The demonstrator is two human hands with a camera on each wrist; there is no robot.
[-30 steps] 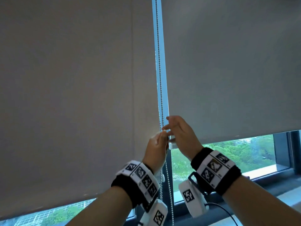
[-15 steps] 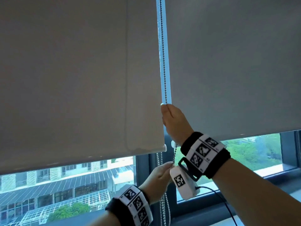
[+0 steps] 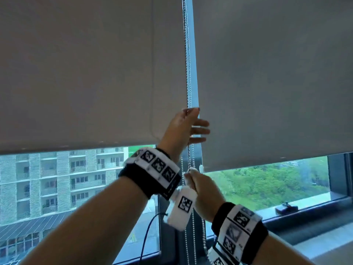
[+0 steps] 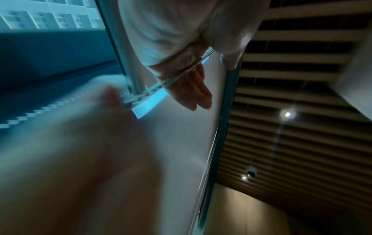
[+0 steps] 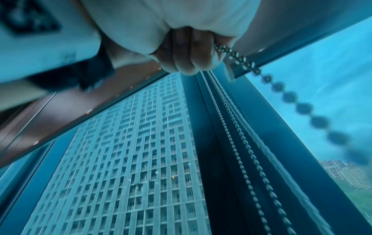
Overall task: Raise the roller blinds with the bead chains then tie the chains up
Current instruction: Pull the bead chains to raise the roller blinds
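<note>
We pinch 1 bead chain point(image 3: 189, 73) with our left hand point(image 3: 184, 127), right hand point(image 3: 202, 188) gripping it below, between 2 blinds point(image 3: 86, 73).

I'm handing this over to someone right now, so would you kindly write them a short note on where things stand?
Left hand: up high, pinching the bead chain between the two roller blinds.
Right hand: lower down, gripping the same chain in a fist.
Left blind: hem raised off the lower window.
Right blind: hem hangs lower than the left one.
Done: left blind partly raised.
Left: finish raising both blinds, then tie up the chains; their lower lengths hang loose by the window frame.
</note>
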